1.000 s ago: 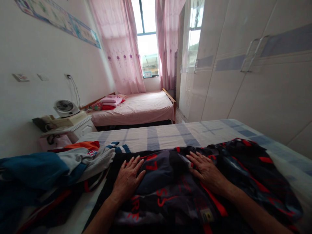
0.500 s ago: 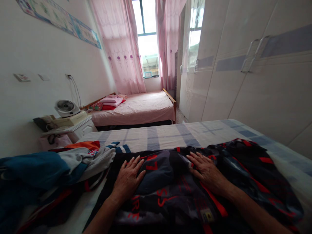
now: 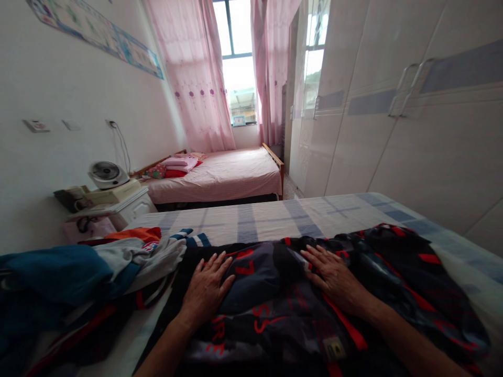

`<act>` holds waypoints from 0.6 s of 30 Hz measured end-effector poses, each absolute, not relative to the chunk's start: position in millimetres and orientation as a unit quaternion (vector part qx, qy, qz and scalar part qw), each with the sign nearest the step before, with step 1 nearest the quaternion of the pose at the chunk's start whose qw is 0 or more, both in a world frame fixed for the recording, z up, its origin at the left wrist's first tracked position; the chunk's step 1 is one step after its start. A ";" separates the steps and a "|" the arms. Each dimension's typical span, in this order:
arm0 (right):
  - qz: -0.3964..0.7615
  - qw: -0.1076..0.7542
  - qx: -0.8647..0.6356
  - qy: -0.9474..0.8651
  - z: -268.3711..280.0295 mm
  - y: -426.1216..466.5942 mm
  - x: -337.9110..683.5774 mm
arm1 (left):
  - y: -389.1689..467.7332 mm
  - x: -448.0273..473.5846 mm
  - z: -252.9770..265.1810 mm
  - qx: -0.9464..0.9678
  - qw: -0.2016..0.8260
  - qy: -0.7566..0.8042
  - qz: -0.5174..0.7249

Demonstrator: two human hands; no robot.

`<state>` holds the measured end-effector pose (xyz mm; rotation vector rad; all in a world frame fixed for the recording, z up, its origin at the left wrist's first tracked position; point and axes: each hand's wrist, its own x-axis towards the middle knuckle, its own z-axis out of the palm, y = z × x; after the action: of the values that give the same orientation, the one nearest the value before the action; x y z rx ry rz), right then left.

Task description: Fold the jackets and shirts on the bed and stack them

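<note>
A black, grey and red jacket (image 3: 267, 293) with red lettering lies spread on the bed in front of me. Flat on its left part rests my left hand (image 3: 208, 285), fingers spread. My right hand (image 3: 334, 277) presses on the jacket near its middle, also with the fingers stretched out. Neither hand grips the fabric. One sleeve (image 3: 424, 293), dark with red patches, extends to the right. The near edge of the garment runs out of view at the bottom.
On the left is a heap of clothes (image 3: 66, 272) in teal, grey, orange and dark colours. Beneath everything is a checked bedsheet (image 3: 267, 217). Beyond stand a pink bed (image 3: 220, 175), a nightstand (image 3: 133, 207) with a small fan (image 3: 106, 173), and a white wardrobe (image 3: 393, 152) along the right.
</note>
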<state>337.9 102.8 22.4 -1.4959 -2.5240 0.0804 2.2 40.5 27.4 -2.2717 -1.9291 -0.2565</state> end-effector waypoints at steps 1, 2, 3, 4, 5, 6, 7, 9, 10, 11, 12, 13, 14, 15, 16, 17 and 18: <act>0.025 0.105 -0.506 -0.855 21.5 102.9 338.2 | 40.6 2.2 27.3 -0.757 0.076 -0.643 -0.087; 0.024 0.107 -0.506 -0.855 20.9 103.0 338.4 | 40.6 2.1 27.0 -0.757 0.076 -0.642 -0.089; 0.023 0.109 -0.506 -0.855 20.5 103.0 338.5 | 40.7 1.9 26.7 -0.758 0.077 -0.642 -0.092; 0.022 0.112 -0.506 -0.855 20.3 102.9 338.6 | 40.7 1.8 26.3 -0.758 0.078 -0.641 -0.095; 0.021 0.114 -0.505 -0.855 20.2 102.9 338.6 | 40.8 1.6 26.0 -0.758 0.078 -0.640 -0.097; 0.021 0.116 -0.504 -0.856 20.2 102.8 338.7 | 40.9 1.5 25.7 -0.758 0.078 -0.641 -0.096; 0.021 0.116 -0.503 -0.856 20.1 102.8 338.7 | 41.0 1.4 25.6 -0.758 0.077 -0.641 -0.094; 0.022 0.115 -0.502 -0.857 19.6 103.1 338.7 | 41.2 1.3 25.6 -0.757 0.076 -0.643 -0.086; 0.021 0.115 -0.502 -0.857 19.2 103.4 338.7 | 41.2 1.4 25.7 -0.757 0.076 -0.643 -0.084; 0.021 0.116 -0.502 -0.857 18.7 103.7 338.8 | 41.2 1.5 25.9 -0.757 0.076 -0.644 -0.082; 0.020 0.117 -0.502 -0.857 18.3 104.1 339.0 | 41.2 1.6 26.1 -0.758 0.076 -0.643 -0.081; 0.019 0.118 -0.502 -0.857 17.9 104.4 339.1 | 41.2 1.7 26.4 -0.758 0.077 -0.643 -0.080; 0.020 0.118 -0.502 -0.857 17.6 104.6 339.2 | 41.1 1.8 26.5 -0.758 0.077 -0.643 -0.080; 0.020 0.117 -0.502 -0.857 17.5 104.7 339.3 | 41.0 1.9 26.7 -0.758 0.078 -0.642 -0.080; 0.021 0.116 -0.503 -0.856 17.6 104.7 339.3 | 40.9 1.9 26.6 -0.758 0.078 -0.642 -0.081; 0.021 0.116 -0.502 -0.857 17.8 104.5 339.3 | 40.9 1.8 26.5 -0.758 0.079 -0.642 -0.082; 0.020 0.115 -0.502 -0.857 18.1 104.2 339.1 | 40.9 1.6 26.3 -0.758 0.079 -0.642 -0.083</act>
<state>339.1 104.2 18.1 -1.4714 -2.5104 0.0591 1.6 40.9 26.3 -2.2691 -1.9216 -0.2491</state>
